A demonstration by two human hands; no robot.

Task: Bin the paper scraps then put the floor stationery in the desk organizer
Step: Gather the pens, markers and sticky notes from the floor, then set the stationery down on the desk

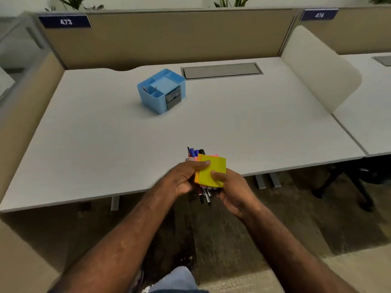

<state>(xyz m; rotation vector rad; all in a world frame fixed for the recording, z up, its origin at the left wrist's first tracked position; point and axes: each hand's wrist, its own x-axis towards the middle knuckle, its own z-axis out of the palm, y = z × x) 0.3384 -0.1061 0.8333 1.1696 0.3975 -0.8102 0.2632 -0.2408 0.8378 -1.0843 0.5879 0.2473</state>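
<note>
Both hands hold a bundle of stationery over the near edge of the white desk. My left hand grips the left side of a stack of sticky notes, yellow on top with orange and pink beneath. My right hand pinches the stack's lower right with its thumb on the yellow pad. Several pens and markers stick out above and below the pads. The blue desk organizer stands farther back on the desk, with open compartments and a small dark drawer front.
A grey cable hatch lies behind the organizer. Beige partitions close the back and left. A white divider stands on the right. Desk legs and a chair base stand on the dark carpet below.
</note>
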